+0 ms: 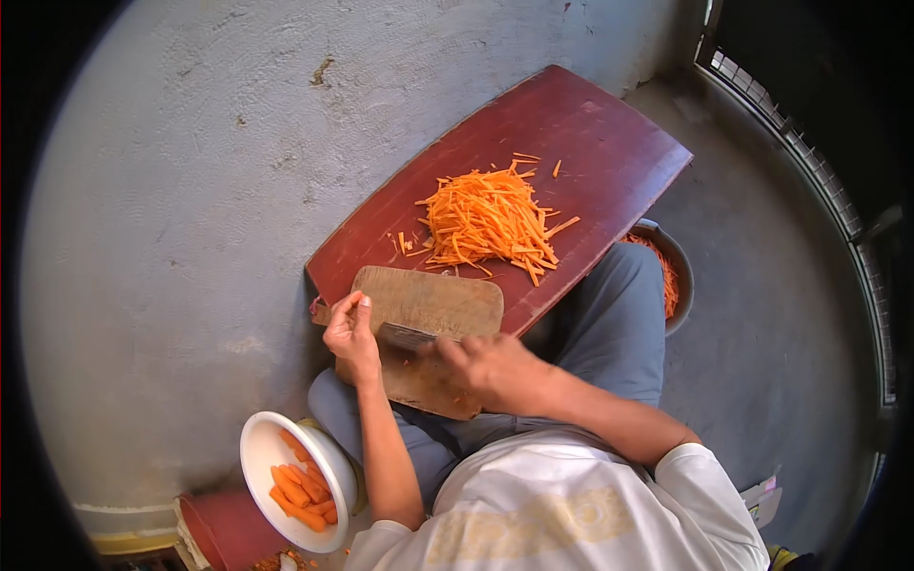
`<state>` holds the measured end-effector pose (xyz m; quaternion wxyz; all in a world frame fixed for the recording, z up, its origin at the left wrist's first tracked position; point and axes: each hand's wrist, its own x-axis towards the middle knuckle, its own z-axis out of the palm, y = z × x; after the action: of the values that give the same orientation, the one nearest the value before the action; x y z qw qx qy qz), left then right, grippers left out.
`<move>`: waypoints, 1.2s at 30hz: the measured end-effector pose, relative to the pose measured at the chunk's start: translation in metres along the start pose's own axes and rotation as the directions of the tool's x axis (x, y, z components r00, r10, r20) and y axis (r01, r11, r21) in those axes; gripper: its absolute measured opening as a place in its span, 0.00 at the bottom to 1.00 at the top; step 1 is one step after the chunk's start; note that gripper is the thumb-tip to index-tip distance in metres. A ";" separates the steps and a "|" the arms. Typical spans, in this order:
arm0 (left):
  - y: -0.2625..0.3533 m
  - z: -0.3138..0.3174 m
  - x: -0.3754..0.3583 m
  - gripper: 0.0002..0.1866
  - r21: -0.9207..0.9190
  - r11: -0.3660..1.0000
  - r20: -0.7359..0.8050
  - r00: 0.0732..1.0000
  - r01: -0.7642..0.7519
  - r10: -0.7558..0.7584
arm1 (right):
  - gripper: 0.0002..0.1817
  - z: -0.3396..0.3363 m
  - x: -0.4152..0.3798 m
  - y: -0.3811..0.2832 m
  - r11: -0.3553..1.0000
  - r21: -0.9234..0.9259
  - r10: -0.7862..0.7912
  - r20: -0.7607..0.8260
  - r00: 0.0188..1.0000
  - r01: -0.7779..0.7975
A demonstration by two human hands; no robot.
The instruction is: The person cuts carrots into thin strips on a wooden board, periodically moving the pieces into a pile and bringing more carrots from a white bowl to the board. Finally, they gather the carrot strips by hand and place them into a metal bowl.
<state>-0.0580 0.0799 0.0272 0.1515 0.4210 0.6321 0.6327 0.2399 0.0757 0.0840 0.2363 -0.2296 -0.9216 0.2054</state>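
A worn wooden cutting board (433,293) rests at the near edge of the red table, over my lap. My right hand (497,371), a little blurred, is closed round a knife whose dark blade (405,335) lies across the board and points toward my left hand. At the board's left edge, my left hand (352,341) has its thumb and fingers pressed together; whatever they may hold is hidden. Just beyond the board is a heap of shredded carrot (490,221), with a few loose strips around it.
The dark red table (590,133) stands against a rough grey wall (190,190). At lower left, a tilted white bowl (252,457) holds several peeled carrots (303,487) beside a red bucket (224,528). Past my right knee sits a grey basin (681,276) with orange shreds.
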 end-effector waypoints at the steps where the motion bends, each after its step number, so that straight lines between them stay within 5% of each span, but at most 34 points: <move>1: -0.005 0.004 0.006 0.11 -0.019 1.000 -0.002 1.000 -0.008 0.008 | 0.31 -0.014 -0.005 0.012 0.988 0.107 0.104 0.052 0.993 -0.109; 4: -0.010 0.025 0.018 0.14 -0.083 0.995 0.069 0.996 -0.057 0.063 | 0.23 -0.053 -0.029 0.039 0.816 0.488 0.376 -0.040 0.926 -0.310; 6: 0.000 0.051 0.017 0.16 -0.066 0.993 0.148 0.983 -0.096 0.105 | 0.22 -0.048 -0.050 0.068 0.607 0.778 0.515 -0.230 0.826 -0.162; 7: 0.006 0.059 0.019 0.27 0.083 0.989 0.252 0.963 -0.120 0.096 | 0.23 -0.062 -0.062 0.075 0.389 0.874 0.687 -0.066 0.723 -0.290; 8: 0.011 0.070 0.016 0.32 0.147 0.970 0.339 0.931 -0.192 0.133 | 0.23 -0.071 -0.067 0.079 0.291 0.931 0.763 -0.088 0.640 -0.219; 10: 0.044 0.102 0.008 0.43 0.256 0.900 0.501 0.845 -0.352 0.189 | 0.22 -0.062 -0.080 0.116 0.287 0.957 0.820 -0.218 0.529 -0.050; 13: 0.054 0.137 0.014 0.63 0.326 0.852 0.679 0.729 -0.410 0.091 | 0.17 -0.058 -0.087 0.150 0.301 0.951 0.903 -0.257 0.345 -0.078; 16: 0.046 0.167 0.024 0.71 0.464 0.684 0.724 0.686 -0.563 0.073 | 0.15 -0.052 -0.094 0.165 0.344 0.902 0.905 -0.245 0.349 -0.259; 20: 0.042 0.189 0.039 0.79 0.524 0.596 0.750 0.661 -0.609 0.017 | 0.14 -0.030 -0.086 0.176 0.289 0.908 0.922 -0.179 0.343 -0.304; 26: 0.005 0.206 0.053 0.82 0.389 0.776 0.708 0.700 -0.497 0.094 | 0.23 -0.015 -0.041 0.173 0.322 0.798 0.898 -0.087 0.432 -0.508; 36: 0.008 0.246 0.048 0.68 0.341 0.722 0.723 0.659 -0.602 0.209 | 0.18 -0.003 0.002 0.197 0.282 0.884 0.855 -0.055 0.516 -0.373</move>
<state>0.0945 0.2789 0.0128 0.0752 0.7706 0.5788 0.2559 0.3039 0.2370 -0.0084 0.4477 -0.5014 -0.4443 0.5923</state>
